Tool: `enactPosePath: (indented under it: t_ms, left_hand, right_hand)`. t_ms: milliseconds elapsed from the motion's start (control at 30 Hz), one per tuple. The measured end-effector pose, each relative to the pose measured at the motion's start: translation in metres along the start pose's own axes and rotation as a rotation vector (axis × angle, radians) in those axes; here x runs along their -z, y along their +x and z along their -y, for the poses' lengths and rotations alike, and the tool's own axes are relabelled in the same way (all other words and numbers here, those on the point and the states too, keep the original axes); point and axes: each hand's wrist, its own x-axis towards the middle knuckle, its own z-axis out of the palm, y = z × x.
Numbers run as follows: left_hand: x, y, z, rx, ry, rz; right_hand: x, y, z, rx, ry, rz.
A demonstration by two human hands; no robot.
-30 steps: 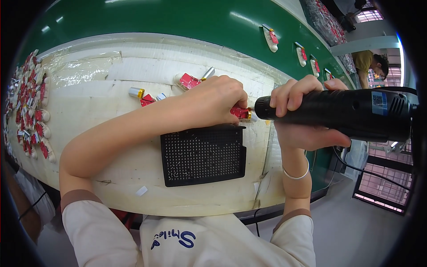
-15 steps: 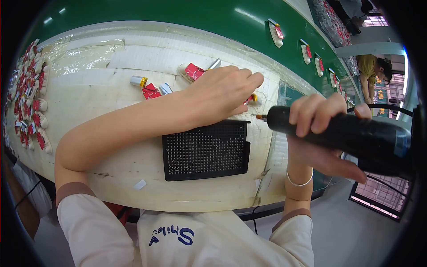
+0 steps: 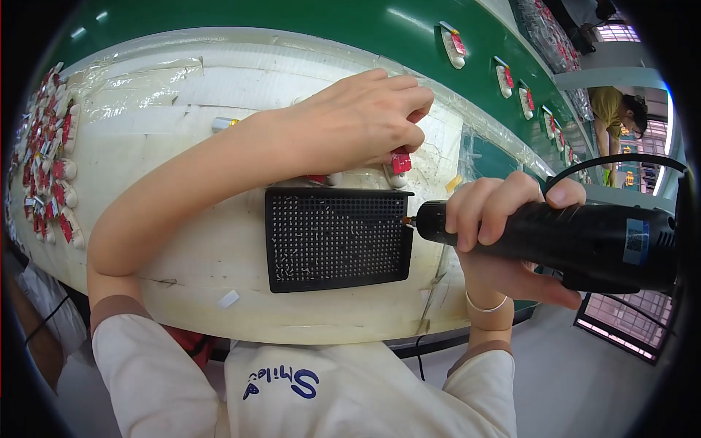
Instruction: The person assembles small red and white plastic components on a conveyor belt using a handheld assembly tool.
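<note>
Two hands are at work over the pale, film-covered tabletop (image 3: 182,248). Nearest, the right hand (image 3: 511,241) is wrapped tight around a black electric screwdriver (image 3: 577,244), its bit tip just at the right edge of a black perforated screw tray (image 3: 336,237) — apparently touching it, though the tip is too small to be sure. Just beyond the tray, the left hand (image 3: 365,120) has its fingers pinched together on a small red-and-white part (image 3: 400,163) held at the tabletop. A heap of similar red-and-white pieces (image 3: 47,171) lies far left, and more such parts (image 3: 504,77) sit spaced along the green belt (image 3: 350,29) behind — so some pieces look finished, while the held one is probably not yet screwed.
</note>
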Motion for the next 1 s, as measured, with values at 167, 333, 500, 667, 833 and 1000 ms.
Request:
enactPosePath:
  t_ms: [167, 333, 500, 667, 833, 1000]
  left_hand:
    - [-0.001, -0.002, 0.001, -0.034, -0.031, 0.053]
    - [0.003, 0.001, -0.002, 0.103, -0.176, 0.177]
    - [0.0, 0.002, 0.0, 0.095, -0.216, 0.164]
    - [0.0, 0.0, 0.001, 0.093, -0.236, 0.152]
    - [0.001, 0.001, 0.0, 0.136, -0.274, 0.179]
    - [0.0, -0.001, 0.0, 0.112, -0.253, 0.162]
  right_hand:
    - [-0.005, 0.005, 0.003, 0.002, -0.127, 0.08]
    - [0.001, 0.02, 0.008, 0.112, -0.157, 0.138]
    - [0.015, 0.025, -0.007, 0.163, -0.179, 0.094]
    - [0.021, 0.026, -0.016, 0.15, -0.172, 0.106]
    - [0.021, 0.027, -0.021, 0.125, -0.116, 0.064]
    - [0.017, 0.029, -0.028, 0.141, -0.053, 0.0]
